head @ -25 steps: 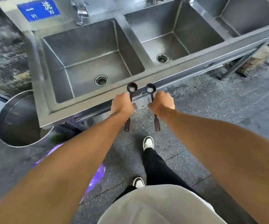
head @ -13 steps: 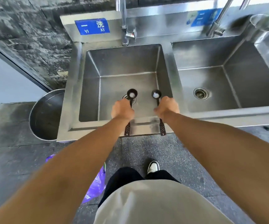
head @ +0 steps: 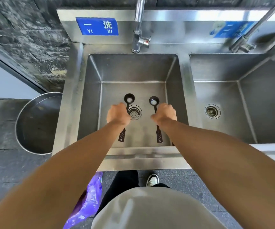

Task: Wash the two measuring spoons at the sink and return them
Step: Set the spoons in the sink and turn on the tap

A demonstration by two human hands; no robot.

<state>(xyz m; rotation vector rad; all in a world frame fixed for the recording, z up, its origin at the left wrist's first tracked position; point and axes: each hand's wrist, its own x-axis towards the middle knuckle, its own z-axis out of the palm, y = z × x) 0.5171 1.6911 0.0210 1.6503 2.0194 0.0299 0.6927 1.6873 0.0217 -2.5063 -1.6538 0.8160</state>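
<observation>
We've stepped up square to the sink basin (head: pixel 90 96); both spoons now over it, not the floor. Left hand (head: pixel 117 114) fisted round left spoon (head: pixel 129 98), above drain (head: pixel 134 112). Right hand (head: pixel 165 113) fisted on right spoon (head: pixel 154 101), right of drain. White residue in bowls; faucet (head: pixel 138 30) dry, so rinse comes next.

round steel bin (head: pixel 36 124), purple plastic bag (head: pixel 87 202), blue sign (head: pixel 97 26)

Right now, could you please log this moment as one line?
left hand: holds left spoon | right hand: holds right spoon | both over left basin | tap: no water visible
</observation>
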